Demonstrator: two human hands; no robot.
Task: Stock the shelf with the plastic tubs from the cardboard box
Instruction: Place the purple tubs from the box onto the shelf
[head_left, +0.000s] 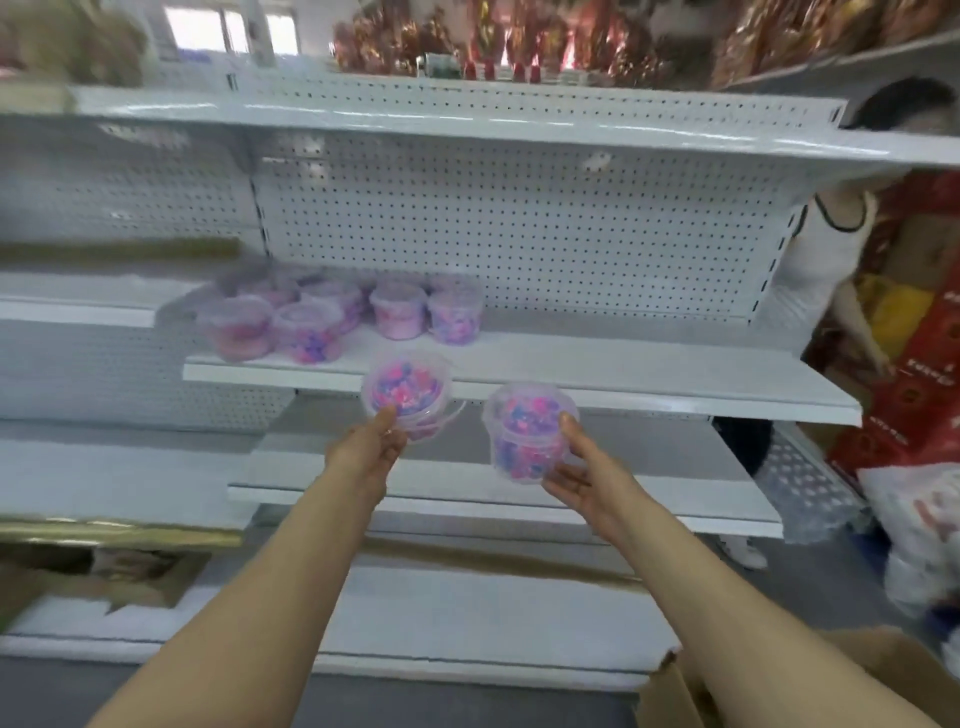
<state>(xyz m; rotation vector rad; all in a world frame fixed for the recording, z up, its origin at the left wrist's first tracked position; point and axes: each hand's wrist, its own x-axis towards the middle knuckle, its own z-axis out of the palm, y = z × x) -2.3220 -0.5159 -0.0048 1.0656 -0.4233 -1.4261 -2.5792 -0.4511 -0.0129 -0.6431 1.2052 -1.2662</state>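
My left hand (371, 447) grips a clear plastic tub (406, 392) full of pink and purple pieces, tilted so its lid faces me, just below the front edge of the white shelf (623, 371). My right hand (582, 467) holds a second such tub (524, 434) upright, lower and to the right. Several similar tubs (343, 317) stand grouped on the left part of that shelf. A corner of the cardboard box (685, 686) shows at the bottom right.
A pegboard back panel (519, 223) rises behind the shelf, with another shelf (467, 117) above and lower shelves (493, 493) below. A person in a white top (821, 260) stands at the right end beside red boxes (914, 395). An open carton (119, 571) sits low left.
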